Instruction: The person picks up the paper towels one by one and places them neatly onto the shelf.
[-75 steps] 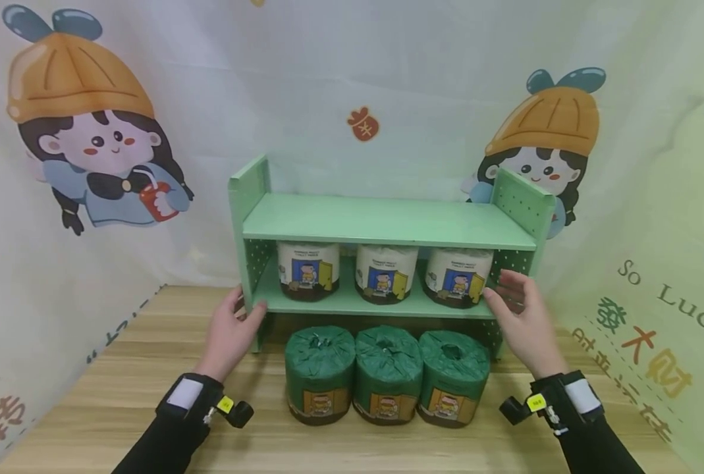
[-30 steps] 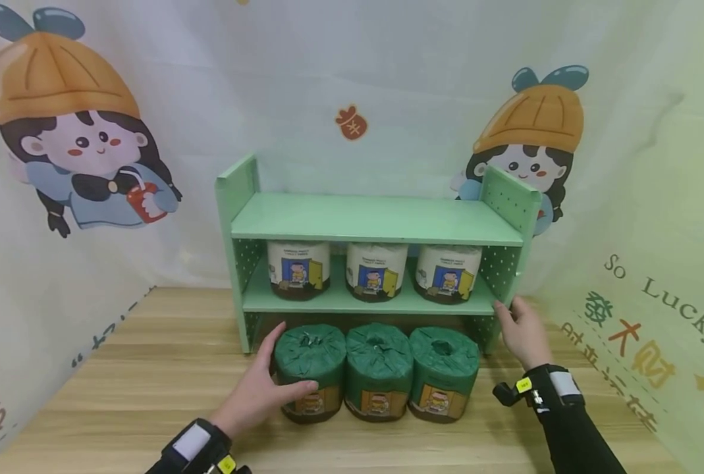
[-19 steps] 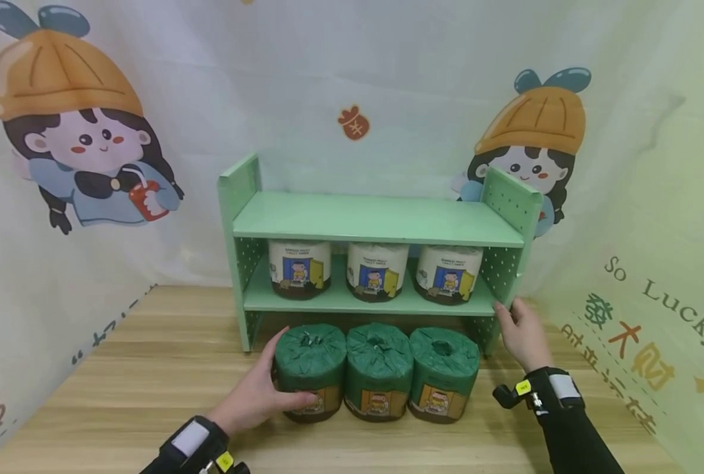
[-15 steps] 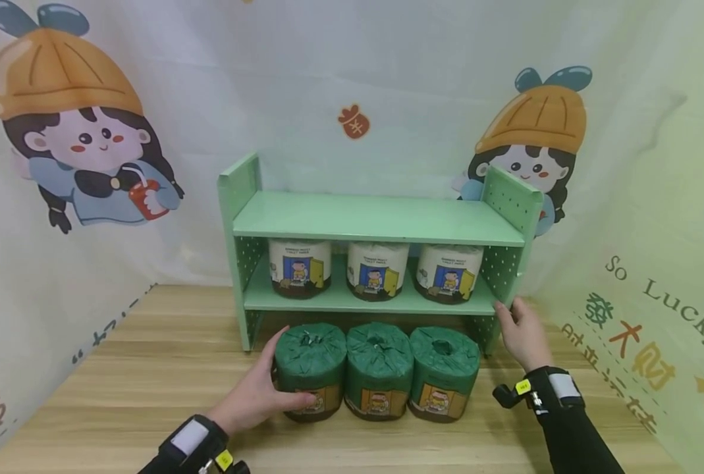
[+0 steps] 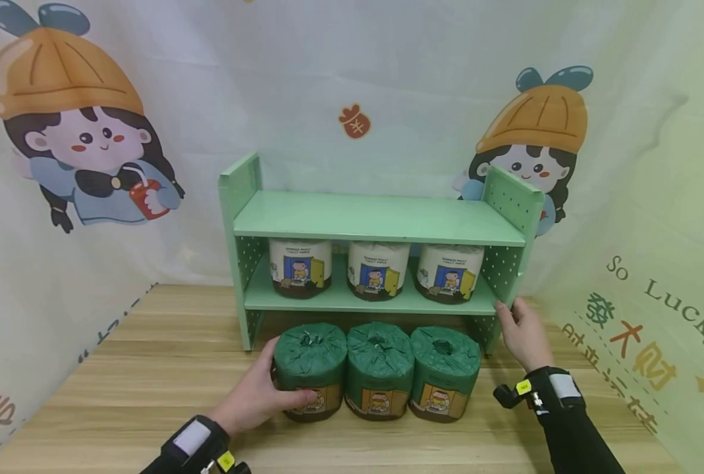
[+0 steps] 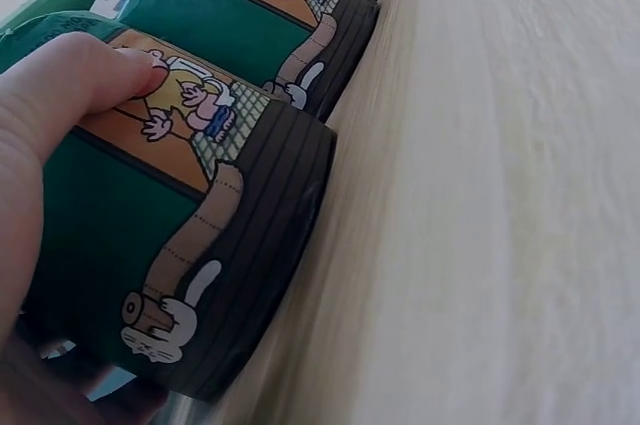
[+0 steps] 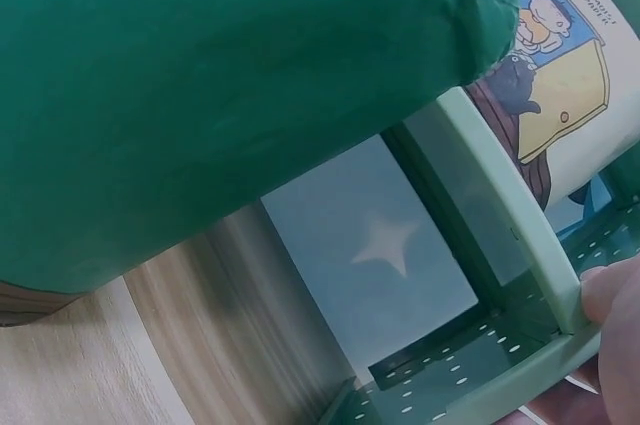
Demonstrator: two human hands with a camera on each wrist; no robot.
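My left hand point(image 5: 253, 395) grips the leftmost green-wrapped toilet roll point(image 5: 311, 359), which stands upright on the table. The left wrist view has the thumb point(image 6: 80, 80) across its printed front; the other fingers pass round its side, partly hidden. A middle green roll point(image 5: 379, 361) and a right green roll point(image 5: 444, 368) stand in a row beside it. My right hand point(image 5: 525, 334) holds the right side panel of the light green shelf rack point(image 5: 381, 217), with the thumb point(image 6: 30, 110) of the left hand far from it. Its thumb point(image 7: 612, 290) presses the panel's front edge.
On the rack's middle board stand three white-wrapped toilet rolls, the left point(image 5: 300, 263), the middle point(image 5: 377, 266) and the right point(image 5: 450, 270). The rack stands on a wooden table point(image 5: 120, 395), behind the green rolls. A printed cloth point(image 5: 292, 85) hangs behind.
Since the oldest frame, my left hand has left the rack's left side and come to the leftmost green roll. My right hand has shifted onto the right panel. Lately both hands are nearly still.
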